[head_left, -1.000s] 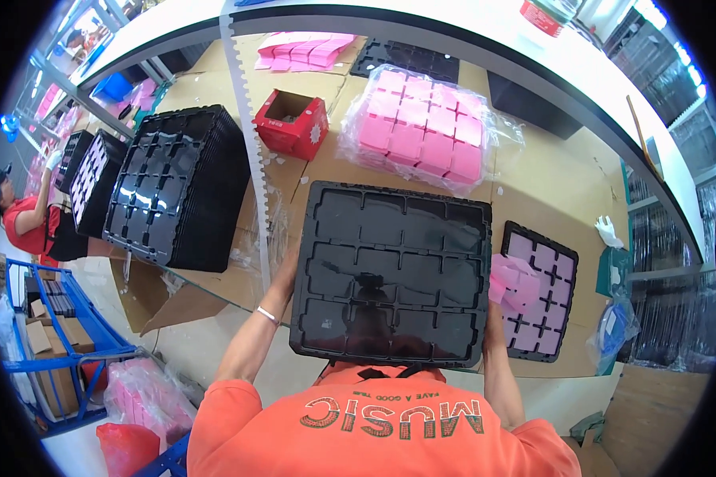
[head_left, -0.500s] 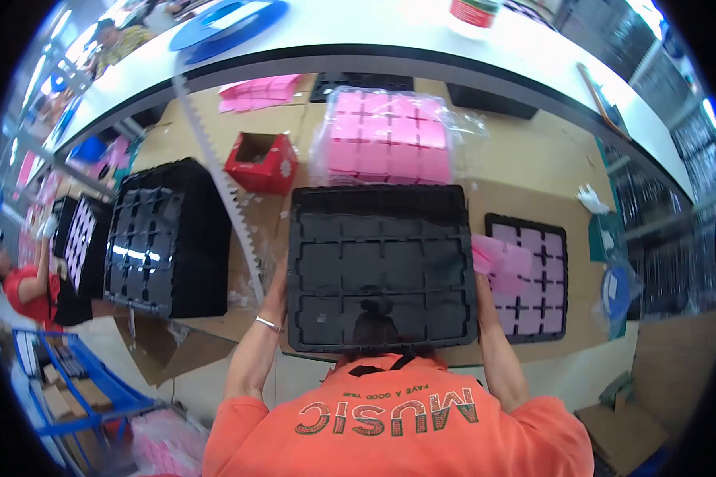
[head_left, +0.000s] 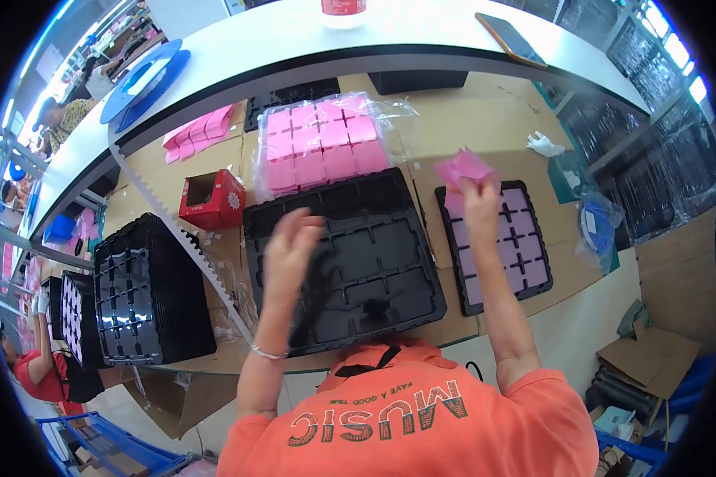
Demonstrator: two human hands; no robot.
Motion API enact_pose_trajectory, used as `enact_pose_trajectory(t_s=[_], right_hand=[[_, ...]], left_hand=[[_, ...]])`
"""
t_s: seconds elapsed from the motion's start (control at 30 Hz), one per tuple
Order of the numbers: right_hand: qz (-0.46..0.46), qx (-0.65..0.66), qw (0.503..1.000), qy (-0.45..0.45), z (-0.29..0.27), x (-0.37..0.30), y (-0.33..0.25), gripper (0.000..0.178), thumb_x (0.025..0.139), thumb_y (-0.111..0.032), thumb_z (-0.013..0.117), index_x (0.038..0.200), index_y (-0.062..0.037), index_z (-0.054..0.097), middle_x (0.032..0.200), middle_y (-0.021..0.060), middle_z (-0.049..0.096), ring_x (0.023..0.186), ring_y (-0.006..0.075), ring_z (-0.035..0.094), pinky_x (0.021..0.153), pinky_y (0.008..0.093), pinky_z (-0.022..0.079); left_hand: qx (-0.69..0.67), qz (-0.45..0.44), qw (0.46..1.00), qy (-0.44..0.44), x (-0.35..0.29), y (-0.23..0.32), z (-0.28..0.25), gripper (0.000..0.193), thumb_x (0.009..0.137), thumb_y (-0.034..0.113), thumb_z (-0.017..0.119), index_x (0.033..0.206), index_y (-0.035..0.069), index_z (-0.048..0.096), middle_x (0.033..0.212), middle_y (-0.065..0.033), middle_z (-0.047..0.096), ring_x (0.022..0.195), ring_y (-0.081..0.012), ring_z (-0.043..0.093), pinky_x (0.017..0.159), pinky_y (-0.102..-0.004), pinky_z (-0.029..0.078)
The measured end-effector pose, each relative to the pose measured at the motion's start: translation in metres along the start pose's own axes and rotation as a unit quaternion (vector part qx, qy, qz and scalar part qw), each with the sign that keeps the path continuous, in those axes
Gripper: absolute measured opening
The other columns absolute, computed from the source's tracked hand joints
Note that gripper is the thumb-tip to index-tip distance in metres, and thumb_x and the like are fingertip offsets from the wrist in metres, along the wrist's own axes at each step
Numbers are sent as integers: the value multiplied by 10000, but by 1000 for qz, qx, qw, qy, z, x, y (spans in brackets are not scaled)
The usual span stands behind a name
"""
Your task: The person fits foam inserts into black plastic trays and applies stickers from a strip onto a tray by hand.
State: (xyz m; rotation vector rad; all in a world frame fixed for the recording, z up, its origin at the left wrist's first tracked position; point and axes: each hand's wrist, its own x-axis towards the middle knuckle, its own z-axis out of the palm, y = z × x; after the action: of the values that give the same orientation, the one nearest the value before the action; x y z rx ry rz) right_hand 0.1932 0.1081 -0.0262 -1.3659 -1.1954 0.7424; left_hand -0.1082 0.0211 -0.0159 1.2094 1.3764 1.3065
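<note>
A large black plastic tray (head_left: pixel 382 246) with rows of shallow compartments lies in front of me. Above its left part hovers my left hand (head_left: pixel 289 248), fingers apart and slightly blurred, with nothing seen in it. Farther right, my right hand (head_left: pixel 480 208) grips a bunch of thin pink sheets (head_left: pixel 463 168) over a smaller black tray (head_left: pixel 472 296). That tray's compartments hold pale purple pieces (head_left: pixel 512 280). Behind the large tray, pink sheets in rows (head_left: pixel 326 143) sit in clear plastic wrap.
A red open box (head_left: pixel 212 200) and a tall stack of black trays (head_left: pixel 155 290) stand to the left, beside a toothed pale strip (head_left: pixel 171 226). On the white shelf (head_left: pixel 278 36) are a blue reel (head_left: pixel 145 83) and a phone (head_left: pixel 511 38). Another person (head_left: pixel 44 362) works at far left.
Both hands have let go of the large black tray, which now lies lower and turned on the table. My right hand has moved up with the pink sheets; my left is lifted over the tray.
</note>
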Motion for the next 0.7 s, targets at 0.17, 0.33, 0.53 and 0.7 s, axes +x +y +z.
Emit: enact_pose_trajectory(t_s=[0.17, 0.33, 0.53, 0.7], right_hand=[[-364, -251, 892, -95, 15, -63, -27, 241, 752, -30, 621, 969, 3, 519, 935, 196, 583, 904, 393, 587, 908, 507, 440], [-394, -302, 847, -194, -32, -87, 4, 186, 763, -28, 608, 926, -12, 520, 963, 181, 612, 898, 353, 608, 944, 542, 420], [-80, -224, 961, -144, -70, -79, 31, 127, 832, -76, 596, 915, 10, 552, 913, 118, 648, 842, 312, 638, 855, 379, 492], [193, 204, 959, -14, -64, -61, 36, 211, 943, -130, 521, 1086, 9, 593, 1018, 84, 641, 944, 183, 644, 796, 302, 528]], left_hand=[[-126, 7, 992, 12, 29, -3, 38, 661, 973, 416, 508, 1404, -51, 328, 1273, -206, 549, 1148, -276, 573, 925, -343, 463], [-173, -43, 984, 3, 39, -35, 30, 804, 955, 572, 424, 1453, -34, 245, 1308, -211, 524, 1185, -279, 549, 952, -359, 442], [-283, -164, 944, -29, 40, -57, 51, 642, 915, 547, 539, 1337, 70, 458, 1164, -79, 591, 1017, -191, 593, 873, -340, 474], [-172, -101, 980, -31, 37, -63, 41, 427, 869, 288, 698, 1203, 43, 593, 1190, -74, 587, 1002, -164, 590, 891, -283, 446]])
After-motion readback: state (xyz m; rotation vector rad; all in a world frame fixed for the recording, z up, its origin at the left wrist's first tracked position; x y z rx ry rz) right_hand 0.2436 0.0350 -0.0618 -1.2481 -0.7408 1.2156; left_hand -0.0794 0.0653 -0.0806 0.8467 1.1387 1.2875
